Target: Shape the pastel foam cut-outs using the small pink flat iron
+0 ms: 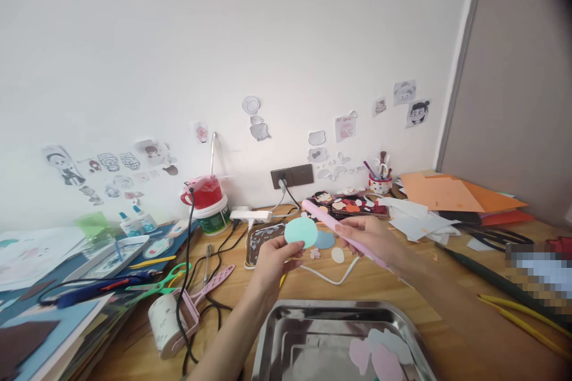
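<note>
My left hand [277, 262] pinches the lower edge of a mint-green paper oval [301, 231] between thumb and fingers. In my right hand [364, 237] is a long pink stick-shaped tool [322, 218], its upper end pointing up and left, just beyond the oval's right side. Behind the hands lie a blue paper piece [325, 240] and a cream oval [338, 255] on the wooden table [250, 315]. Below the hands, a metal tray [333, 308] holds pink and pale grey paper shapes [385, 362].
At left are a lint roller [166, 324], green scissors [163, 283] and black cables. A red and white bucket [208, 205] and power strip [250, 215] stand by the wall. Orange paper [440, 191] and a pen cup [380, 183] are at the back right.
</note>
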`<state>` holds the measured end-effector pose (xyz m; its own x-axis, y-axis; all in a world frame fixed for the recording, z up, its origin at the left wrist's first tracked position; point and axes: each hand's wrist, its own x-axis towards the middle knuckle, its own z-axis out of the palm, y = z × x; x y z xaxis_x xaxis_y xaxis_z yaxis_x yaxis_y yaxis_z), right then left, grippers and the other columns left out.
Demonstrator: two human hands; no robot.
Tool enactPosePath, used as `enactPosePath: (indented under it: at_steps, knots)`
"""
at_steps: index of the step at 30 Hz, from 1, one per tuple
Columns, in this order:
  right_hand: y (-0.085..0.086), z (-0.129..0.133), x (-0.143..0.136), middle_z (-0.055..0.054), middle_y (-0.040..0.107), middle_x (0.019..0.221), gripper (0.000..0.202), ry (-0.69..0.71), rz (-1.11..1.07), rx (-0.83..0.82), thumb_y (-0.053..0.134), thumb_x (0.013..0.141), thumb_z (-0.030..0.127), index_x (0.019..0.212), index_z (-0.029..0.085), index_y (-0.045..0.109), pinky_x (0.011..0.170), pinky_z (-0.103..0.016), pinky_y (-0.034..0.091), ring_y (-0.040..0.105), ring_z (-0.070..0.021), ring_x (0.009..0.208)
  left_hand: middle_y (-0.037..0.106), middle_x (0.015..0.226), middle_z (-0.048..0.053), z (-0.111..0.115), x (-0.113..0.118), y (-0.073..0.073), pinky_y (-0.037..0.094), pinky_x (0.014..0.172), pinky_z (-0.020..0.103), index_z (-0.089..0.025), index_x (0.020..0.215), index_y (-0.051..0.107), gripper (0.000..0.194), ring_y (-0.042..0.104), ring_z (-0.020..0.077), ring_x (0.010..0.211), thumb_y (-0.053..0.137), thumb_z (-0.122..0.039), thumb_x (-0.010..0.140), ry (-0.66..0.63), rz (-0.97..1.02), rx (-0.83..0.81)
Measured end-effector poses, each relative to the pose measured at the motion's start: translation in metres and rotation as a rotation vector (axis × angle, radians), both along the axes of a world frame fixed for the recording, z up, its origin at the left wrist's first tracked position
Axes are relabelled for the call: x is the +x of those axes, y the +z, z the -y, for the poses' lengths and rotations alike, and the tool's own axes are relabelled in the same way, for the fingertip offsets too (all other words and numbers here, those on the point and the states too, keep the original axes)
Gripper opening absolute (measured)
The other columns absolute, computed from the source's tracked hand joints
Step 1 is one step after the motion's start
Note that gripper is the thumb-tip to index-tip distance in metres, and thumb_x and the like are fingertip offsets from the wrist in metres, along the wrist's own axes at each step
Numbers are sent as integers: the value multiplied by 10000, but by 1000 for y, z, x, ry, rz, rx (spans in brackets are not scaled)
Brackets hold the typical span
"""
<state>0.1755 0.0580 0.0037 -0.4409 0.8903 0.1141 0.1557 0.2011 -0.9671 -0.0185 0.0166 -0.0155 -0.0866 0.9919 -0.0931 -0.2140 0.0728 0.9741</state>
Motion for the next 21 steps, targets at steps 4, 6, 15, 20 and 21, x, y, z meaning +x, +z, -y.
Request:
enactPosePath:
  at_steps: [4, 6, 15, 20, 21]
  knots:
    - [0, -3, 2, -10, 537, 613, 314, -1, 12, -12, 471, 740, 425, 761, 128, 571, 407, -165, 340, 464, -73, 487, 564, 672, 40, 0, -1, 0, 424, 540, 187, -121, 724, 609, 233, 504, 93, 607, 662, -277, 558, 31, -15, 0]
    - [-2, -1, -1, -18, 562, 636, 301, 53, 32, -31, 495, 731, 407, 801, 129, 588, 432, -167, 359, 480, -79, 512, 559, 677, 38, 0, 0, 0, 423, 539, 188, -125, 735, 607, 247, 508, 99, 623, 661, -289, 559, 40, -19, -2]
    - [-16, 1, -9, 12, 521, 564, 330, 143, 93, -42, 503, 717, 427, 798, 129, 621, 379, -151, 326, 456, -56, 434, 542, 626, 25, -1, 5, -6, 411, 523, 184, -111, 662, 597, 236, 479, 80, 569, 682, -289, 534, 41, -12, -19]
    - [-17, 0, -10, 10, 519, 577, 338, 143, 76, -36, 493, 722, 428, 813, 123, 603, 382, -157, 328, 444, -56, 436, 562, 627, 30, -3, 3, -9, 407, 550, 163, -97, 625, 586, 206, 489, 62, 559, 691, -250, 535, 42, 39, 6]
    - [-16, 0, -9, 9, 520, 579, 337, 142, 73, -36, 491, 722, 430, 807, 122, 600, 383, -159, 330, 442, -57, 436, 566, 627, 30, -4, 3, -8, 405, 550, 157, -96, 624, 586, 202, 489, 57, 551, 695, -238, 531, 44, 51, 9]
